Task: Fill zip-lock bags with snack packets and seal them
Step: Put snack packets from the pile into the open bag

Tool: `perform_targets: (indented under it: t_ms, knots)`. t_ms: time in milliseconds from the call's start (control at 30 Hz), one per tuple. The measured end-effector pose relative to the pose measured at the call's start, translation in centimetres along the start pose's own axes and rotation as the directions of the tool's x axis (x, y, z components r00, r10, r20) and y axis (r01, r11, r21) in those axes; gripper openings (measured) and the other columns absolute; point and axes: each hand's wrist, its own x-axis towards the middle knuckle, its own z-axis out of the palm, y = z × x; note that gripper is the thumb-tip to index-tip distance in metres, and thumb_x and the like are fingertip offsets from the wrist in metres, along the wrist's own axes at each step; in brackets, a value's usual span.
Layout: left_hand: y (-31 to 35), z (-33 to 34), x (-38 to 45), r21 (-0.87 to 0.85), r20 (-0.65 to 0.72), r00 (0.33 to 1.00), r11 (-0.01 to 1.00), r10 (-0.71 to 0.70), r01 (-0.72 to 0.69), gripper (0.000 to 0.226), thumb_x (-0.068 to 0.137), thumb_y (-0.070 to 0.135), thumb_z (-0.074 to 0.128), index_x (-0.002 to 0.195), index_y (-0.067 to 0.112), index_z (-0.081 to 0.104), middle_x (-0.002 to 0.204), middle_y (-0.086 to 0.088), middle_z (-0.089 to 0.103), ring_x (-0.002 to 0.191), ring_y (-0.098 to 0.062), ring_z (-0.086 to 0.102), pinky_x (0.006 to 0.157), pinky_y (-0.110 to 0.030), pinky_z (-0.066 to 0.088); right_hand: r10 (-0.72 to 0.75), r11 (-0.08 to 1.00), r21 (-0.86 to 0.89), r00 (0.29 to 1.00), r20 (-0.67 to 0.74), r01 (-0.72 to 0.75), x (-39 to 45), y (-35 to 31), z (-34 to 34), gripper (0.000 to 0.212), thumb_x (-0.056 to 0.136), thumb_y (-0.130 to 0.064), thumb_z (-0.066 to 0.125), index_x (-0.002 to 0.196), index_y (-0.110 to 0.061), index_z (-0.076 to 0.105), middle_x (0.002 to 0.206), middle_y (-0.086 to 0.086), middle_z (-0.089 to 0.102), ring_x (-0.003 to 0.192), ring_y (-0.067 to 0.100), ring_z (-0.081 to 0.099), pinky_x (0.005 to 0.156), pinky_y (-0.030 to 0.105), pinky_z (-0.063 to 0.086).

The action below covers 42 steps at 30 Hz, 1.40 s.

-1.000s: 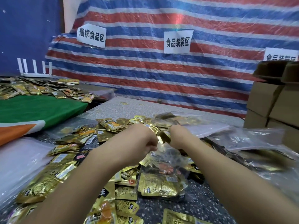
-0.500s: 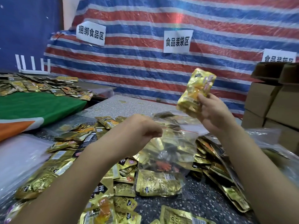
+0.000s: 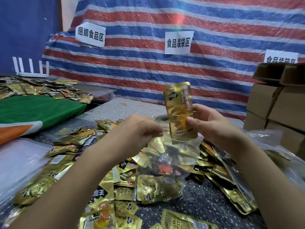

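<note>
Dark speckled table [image 3: 203, 202]: loose gold snack packets [image 3: 62, 172] heaped across it, cardboard boxes [image 3: 277, 104] far right.

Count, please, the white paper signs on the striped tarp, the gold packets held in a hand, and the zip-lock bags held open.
White paper signs: 3
Gold packet in the right hand: 1
Zip-lock bag held by the left hand: 1
Total: 5

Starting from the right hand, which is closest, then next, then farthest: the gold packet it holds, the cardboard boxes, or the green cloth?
1. Gold packet: in the right hand itself, upright over the zip-lock bag.
2. Cardboard boxes: stacked off to its right.
3. Green cloth: far across on the left, past the left hand.
</note>
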Motion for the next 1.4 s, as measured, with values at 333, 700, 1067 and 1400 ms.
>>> perform_targets:
  t_ms: [333,700,1067,1400]
  knots:
    - [-0.5,0.1,0.0,-0.127,-0.033,0.991,0.984,-0.131,0.126,0.009,0.091,0.027,0.067,0.09,0.024,0.075,0.068,0.009,0.069,0.056,-0.003,0.064,0.06,-0.03,0.056,0.157,0.944,-0.31,0.98,0.12,-0.113,-0.6,-0.6,-0.3,0.032,0.09,0.003,0.061,0.121,-0.003,0.06,0.109,0.013,0.073,0.098,0.022,0.071,0.086,0.031,0.058]
    - [-0.7,1.1,-0.1,-0.223,-0.114,0.98,0.965,-0.166,0.138,0.007,0.085,0.022,0.073,0.083,0.015,0.075,0.062,0.003,0.068,0.052,-0.005,0.064,0.056,-0.029,0.056,0.297,0.8,-0.59,0.926,0.232,-0.108,-0.7,-1.4,-0.5,0.03,0.092,-0.003,0.065,0.12,-0.012,0.064,0.11,0.003,0.075,0.104,0.018,0.071,0.095,0.041,0.055]
    - [-0.2,2.0,0.0,-0.286,-0.195,0.973,0.956,-0.121,0.061,0.029,0.084,0.017,0.075,0.09,0.037,0.054,0.079,0.009,0.073,0.065,0.0,0.068,0.058,-0.018,0.053,0.344,0.482,-0.875,0.913,0.222,0.031,-1.1,-3.0,1.5,0.018,0.087,-0.014,0.071,0.095,-0.029,0.076,0.087,-0.009,0.076,0.076,0.004,0.07,0.076,0.033,0.059]
    - [0.8,1.5,0.1,-0.338,-0.394,0.899,0.94,-0.191,0.051,0.011,0.086,0.012,0.073,0.091,0.018,0.065,0.074,0.001,0.07,0.066,-0.011,0.066,0.059,-0.032,0.054,0.064,0.52,-0.849,0.988,0.144,0.09,-1.6,-3.9,2.1,0.048,0.084,-0.065,0.05,0.079,-0.021,0.07,0.07,0.002,0.066,0.06,0.01,0.059,0.054,0.031,0.046]
